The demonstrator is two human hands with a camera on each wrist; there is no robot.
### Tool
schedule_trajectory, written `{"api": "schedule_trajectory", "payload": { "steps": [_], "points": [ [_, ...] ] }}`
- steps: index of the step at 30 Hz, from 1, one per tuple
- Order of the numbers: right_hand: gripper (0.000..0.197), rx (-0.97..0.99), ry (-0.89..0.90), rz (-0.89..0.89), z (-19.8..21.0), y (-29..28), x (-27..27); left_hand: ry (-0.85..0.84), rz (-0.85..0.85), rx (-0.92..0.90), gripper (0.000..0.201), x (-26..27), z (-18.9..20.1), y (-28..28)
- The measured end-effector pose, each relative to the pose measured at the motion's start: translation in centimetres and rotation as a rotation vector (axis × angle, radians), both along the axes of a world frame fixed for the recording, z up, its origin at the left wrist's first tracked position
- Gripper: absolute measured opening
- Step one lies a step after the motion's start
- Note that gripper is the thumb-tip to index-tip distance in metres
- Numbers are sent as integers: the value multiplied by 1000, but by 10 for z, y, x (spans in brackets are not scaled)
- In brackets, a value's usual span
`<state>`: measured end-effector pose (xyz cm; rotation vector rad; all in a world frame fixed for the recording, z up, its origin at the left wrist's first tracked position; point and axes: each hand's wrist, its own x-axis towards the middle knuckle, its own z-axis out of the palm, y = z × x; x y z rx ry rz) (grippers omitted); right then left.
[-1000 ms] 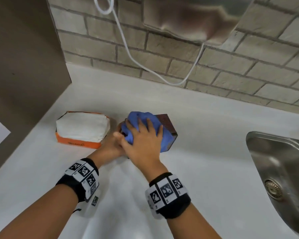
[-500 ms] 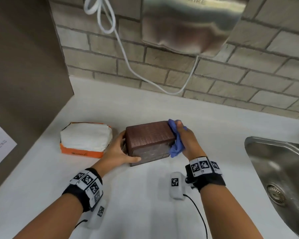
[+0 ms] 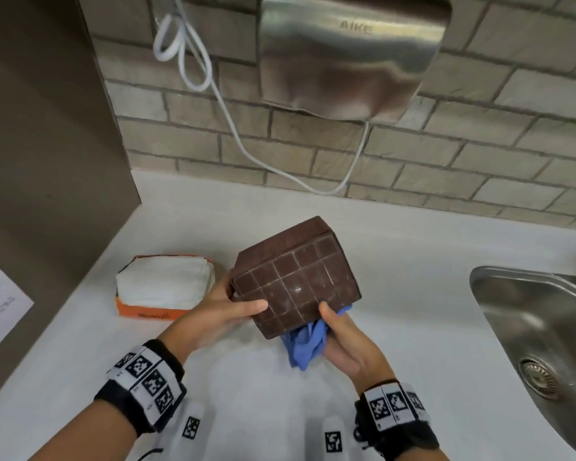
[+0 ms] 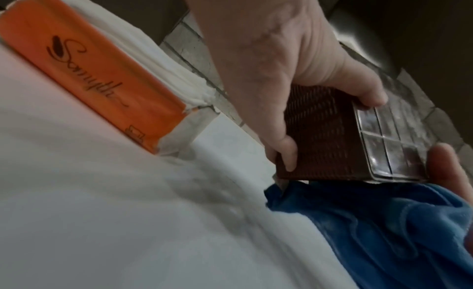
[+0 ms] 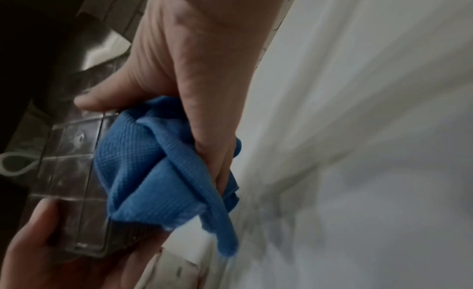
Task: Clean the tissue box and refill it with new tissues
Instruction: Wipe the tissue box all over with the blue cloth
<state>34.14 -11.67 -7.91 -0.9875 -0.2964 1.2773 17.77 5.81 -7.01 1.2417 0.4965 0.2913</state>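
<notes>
Brown tissue box tilted, gridded face toward camera, lifted at near edge above white counter. Left hand grasps box at left end: thumb on gridded face, other fingers wrapped round woven side. Right hand clenched round blue cloth, thumb tip touching gridded face near lower right corner; cloth bunched under box edge, between palm and box. Orange tissue pack lies just left of left fingers, white tissues exposed on top. Steel sink well right of right hand.
</notes>
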Motion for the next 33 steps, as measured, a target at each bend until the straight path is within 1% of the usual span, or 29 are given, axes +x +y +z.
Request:
{"api": "schedule_trajectory", "payload": {
  "steps": [2,4,6,7,9,11,13,14,16,17,18,20,21,23,24,25,27,28,29,30,31,32,33],
  "points": [
    [78,45,-74,42,12,7,2,-15,-71,4,118,-3,6,2],
    [72,76,-147,64,20,8,10,-16,-106,32,131,-7,10,11],
    [59,58,-298,67,28,9,17,-30,-141,40,143,-10,19,20],
    [50,34,-391,69,30,10,21,-32,-165,61,146,-9,24,23],
    [42,-18,-546,128,37,12,23,-7,-227,144,138,-5,34,25],
    [44,-45,-636,185,41,14,24,21,-235,212,121,3,39,22],
    [53,-64,-684,152,42,16,28,12,-156,204,104,9,39,19],
    [60,-70,-716,139,43,16,31,5,-113,206,98,11,36,18],
    [84,-117,-796,144,42,15,40,12,-57,219,93,15,27,15],
    [91,-161,-841,135,45,14,43,18,-39,213,93,17,22,14],
    [92,-202,-893,102,49,13,46,24,-18,198,93,18,17,12],
    [80,-244,-1032,-31,62,12,46,43,34,177,93,20,9,10],
    [72,-221,-1093,-113,68,12,45,50,56,180,92,21,7,9],
    [56,-138,-1141,-264,82,14,38,48,68,202,94,24,3,9],
    [50,-104,-1155,-300,88,16,32,37,59,205,95,25,3,9],
    [45,-78,-1185,-296,93,20,27,33,52,209,95,26,2,9],
    [41,-82,-1319,-185,94,31,18,28,56,227,94,29,1,10],
    [42,-130,-1422,-99,92,39,14,27,61,246,95,30,0,11],
    [45,-217,-1531,-14,89,46,11,33,56,259,96,31,0,12],
    [50,-326,-1625,48,85,53,5,42,58,283,97,31,0,12],
    [55,-428,-1716,73,82,59,-3,62,56,318,96,32,1,12],
    [61,-485,-1811,73,80,66,-14,94,60,352,90,33,4,12],
    [65,-488,-1899,70,77,72,-26,133,63,402,75,34,6,12]
  ]
}}
